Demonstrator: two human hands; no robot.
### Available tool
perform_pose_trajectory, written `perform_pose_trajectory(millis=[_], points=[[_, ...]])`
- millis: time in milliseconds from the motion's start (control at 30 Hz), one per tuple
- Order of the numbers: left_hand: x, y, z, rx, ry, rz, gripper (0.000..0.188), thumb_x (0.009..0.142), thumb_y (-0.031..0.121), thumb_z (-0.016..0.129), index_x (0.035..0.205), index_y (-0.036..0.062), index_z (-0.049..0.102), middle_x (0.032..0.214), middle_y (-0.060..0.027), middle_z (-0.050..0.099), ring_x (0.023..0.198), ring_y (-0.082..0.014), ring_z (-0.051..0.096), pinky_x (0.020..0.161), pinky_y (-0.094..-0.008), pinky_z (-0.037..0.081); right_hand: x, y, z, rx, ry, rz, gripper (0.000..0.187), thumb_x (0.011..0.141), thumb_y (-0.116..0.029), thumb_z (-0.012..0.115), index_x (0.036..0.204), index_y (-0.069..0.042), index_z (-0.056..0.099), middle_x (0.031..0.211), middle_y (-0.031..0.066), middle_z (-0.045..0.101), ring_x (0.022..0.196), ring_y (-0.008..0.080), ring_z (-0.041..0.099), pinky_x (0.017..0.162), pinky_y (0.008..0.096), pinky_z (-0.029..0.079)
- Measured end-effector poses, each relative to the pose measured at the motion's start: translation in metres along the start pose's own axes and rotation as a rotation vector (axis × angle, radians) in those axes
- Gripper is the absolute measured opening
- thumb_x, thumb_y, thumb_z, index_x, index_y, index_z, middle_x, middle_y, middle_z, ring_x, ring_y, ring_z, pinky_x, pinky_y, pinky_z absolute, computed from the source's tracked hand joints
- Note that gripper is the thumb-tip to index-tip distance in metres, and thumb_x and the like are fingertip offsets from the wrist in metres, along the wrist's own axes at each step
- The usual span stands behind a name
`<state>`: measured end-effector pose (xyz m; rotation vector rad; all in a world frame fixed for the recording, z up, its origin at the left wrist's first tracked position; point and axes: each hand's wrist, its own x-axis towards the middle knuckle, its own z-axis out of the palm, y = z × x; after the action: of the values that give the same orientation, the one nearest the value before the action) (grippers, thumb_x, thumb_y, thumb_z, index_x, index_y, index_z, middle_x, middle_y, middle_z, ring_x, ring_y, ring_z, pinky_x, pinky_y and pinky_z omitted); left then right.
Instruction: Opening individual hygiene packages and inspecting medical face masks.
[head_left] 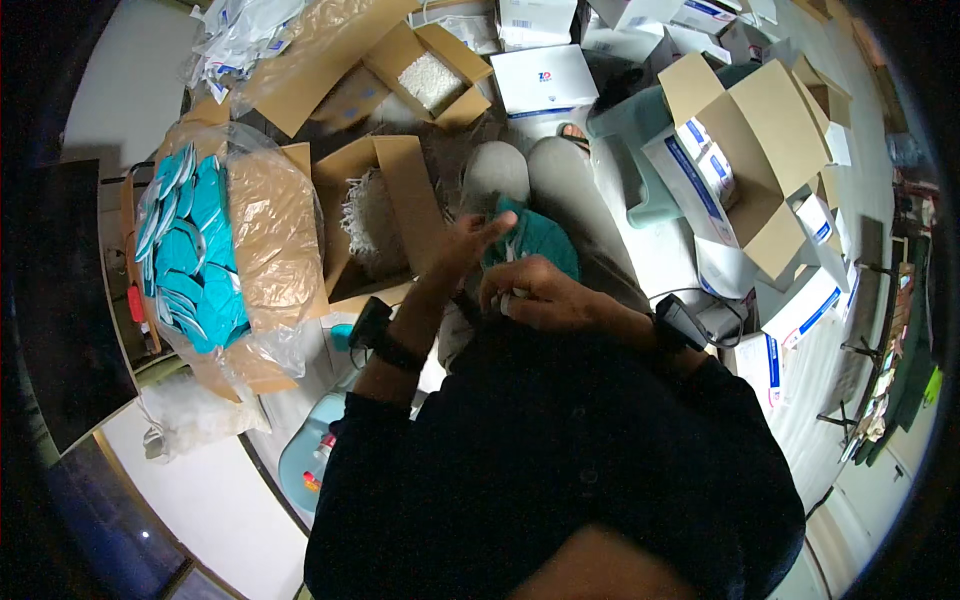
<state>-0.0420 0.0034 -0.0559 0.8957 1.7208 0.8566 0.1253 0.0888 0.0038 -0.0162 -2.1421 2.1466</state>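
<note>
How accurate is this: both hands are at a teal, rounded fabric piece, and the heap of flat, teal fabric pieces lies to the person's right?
Not quite: the heap of flat, teal fabric pieces lies to the person's left, as the head view shows. The left hand and right hand are indeed at the teal, rounded fabric piece.
</note>
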Motion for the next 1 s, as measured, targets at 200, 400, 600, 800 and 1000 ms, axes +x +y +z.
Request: perform_pose_trajectory(millis=[200, 400, 600, 800, 1000], points=[[-0.025, 0.031, 0.024, 0.109, -0.083, -0.279, 0.053, 0.080, 0.038, 0.073, 0.109, -0.0054, 0.060, 0.097, -0.0144, 0.066, 0.087, -0.0201, 0.062, 0.077, -0.0325, 0.050, -0.028, -0.011, 0.018, 0.017, -0.089, 0.129, 0.027, 0.081, -0.022, 0.049, 0.093, -0.001, 0.061, 0.085, 0.0115, 0.059, 0.074, 0.0208, 0.055, 0.067, 0.0348, 0.044], [-0.029, 0.028, 0.032, -0.253, 0.193, -0.062, 0.028, 0.089, 0.027, 0.063, 0.098, 0.0001, 0.061, 0.084, -0.0080, 0.065, 0.073, -0.0144, 0.058, 0.066, -0.0309, 0.047, -0.060, 0.004, 0.020, -0.035, -0.049, 0.006, 0.029, 0.091, -0.030, 0.052, 0.094, -0.002, 0.061, 0.085, 0.0104, 0.059, 0.074, 0.0195, 0.055, 0.068, 0.0330, 0.045], [-0.013, 0.020, 0.042, 0.008, 0.303, 0.220, 0.028, 0.090, 0.027, 0.062, 0.095, 0.0001, 0.056, 0.083, -0.0093, 0.064, 0.073, -0.0149, 0.057, 0.067, -0.0328, 0.047, -0.068, -0.012, 0.014, 0.059, 0.203, 0.196, 0.016, 0.094, -0.019, 0.057, 0.092, -0.004, 0.062, 0.082, 0.0041, 0.056, 0.074, 0.0123, 0.053, 0.068, 0.0281, 0.044], [-0.010, 0.015, 0.066, -0.202, 0.178, 0.161, 0.037, 0.083, 0.023, 0.072, 0.106, 0.0002, 0.053, 0.098, -0.0109, 0.064, 0.085, -0.0190, 0.060, 0.077, -0.0346, 0.048, -0.083, 0.003, 0.010, 0.093, 0.215, 0.136, 0.016, 0.095, -0.017, 0.057, 0.090, -0.002, 0.061, 0.081, 0.0017, 0.055, 0.074, 0.0092, 0.052, 0.067, 0.0259, 0.044], [-0.010, 0.040, 0.080, -0.507, 0.157, 0.029, 0.041, 0.078, 0.009, 0.076, 0.110, -0.0007, 0.052, 0.099, -0.0113, 0.065, 0.084, -0.0187, 0.063, 0.073, -0.0333, 0.051, -0.081, 0.015, 0.016, -0.015, 0.146, 0.066, 0.017, 0.094, -0.018, 0.058, 0.089, -0.001, 0.062, 0.084, 0.0056, 0.060, 0.074, 0.0133, 0.056, 0.068, 0.0284, 0.045]])
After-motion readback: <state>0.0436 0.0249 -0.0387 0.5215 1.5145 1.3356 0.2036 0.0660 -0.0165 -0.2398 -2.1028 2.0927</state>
